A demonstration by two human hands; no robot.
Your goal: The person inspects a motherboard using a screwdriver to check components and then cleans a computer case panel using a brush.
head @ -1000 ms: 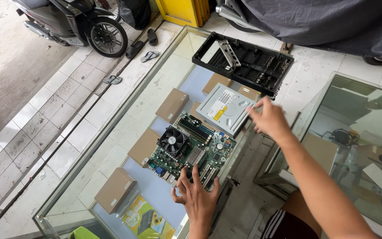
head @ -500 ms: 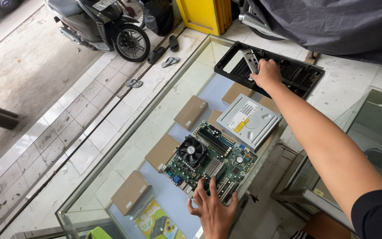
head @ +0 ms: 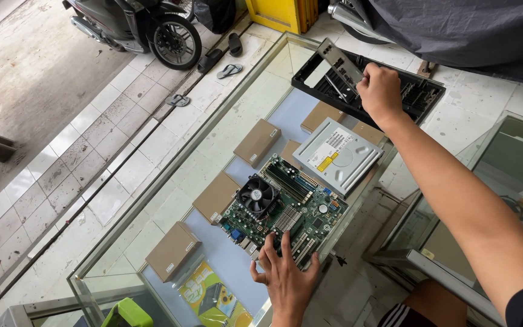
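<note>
The right hand (head: 381,92), which was over the silver disc drive (head: 338,155) a second ago, now pinches a metal plate (head: 341,62) at the black tray (head: 416,97), left hand (head: 286,280) spread on the circuit board (head: 286,209).

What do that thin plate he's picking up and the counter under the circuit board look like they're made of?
The thin plate in the right hand looks like bare stamped sheet metal: dull grey, flat, with punched openings. The counter seems to be clear glass in a metal frame, since brown boxes show through it.
</note>
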